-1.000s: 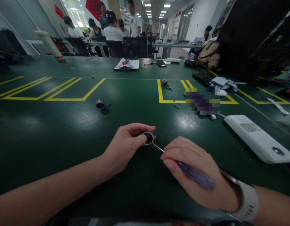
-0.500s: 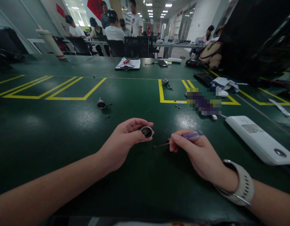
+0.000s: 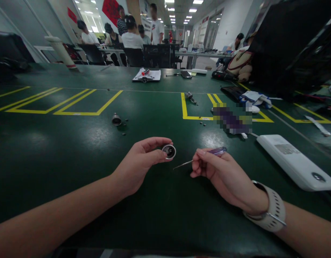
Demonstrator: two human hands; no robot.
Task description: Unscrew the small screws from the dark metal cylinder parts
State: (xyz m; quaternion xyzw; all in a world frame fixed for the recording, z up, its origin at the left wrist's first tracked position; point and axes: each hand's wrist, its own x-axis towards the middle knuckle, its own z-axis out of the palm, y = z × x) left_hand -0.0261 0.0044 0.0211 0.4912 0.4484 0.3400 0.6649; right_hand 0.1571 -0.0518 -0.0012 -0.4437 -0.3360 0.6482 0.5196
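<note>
My left hand [image 3: 143,159] is closed on a small round metal housing [image 3: 169,151], thumb on its near side and fingers behind. The housing's open mouth faces me, and a small ring shows inside it. In my right hand [image 3: 219,173] is a screwdriver with a clear purple handle [image 3: 219,151], pinched between thumb and fingers. Its thin shaft points left and down, with the bare tip just below and right of the housing, apart from it. A second metal housing [image 3: 116,119] stands farther off at the left, beside several small nuts [image 3: 124,134].
Two more nuts [image 3: 204,124] lie near the yellow tape, with a metal part [image 3: 191,98] behind them. A white power bank [image 3: 294,161] rests at the right. Farther back are a clipboard [image 3: 151,76] and a phone [image 3: 186,74]. People sit and stand beyond the table.
The small dark ring at the screwdriver's tip is gone from there, and a ring now shows in the housing. The housing's mouth has turned a little. The screwdriver has shifted slightly left.
</note>
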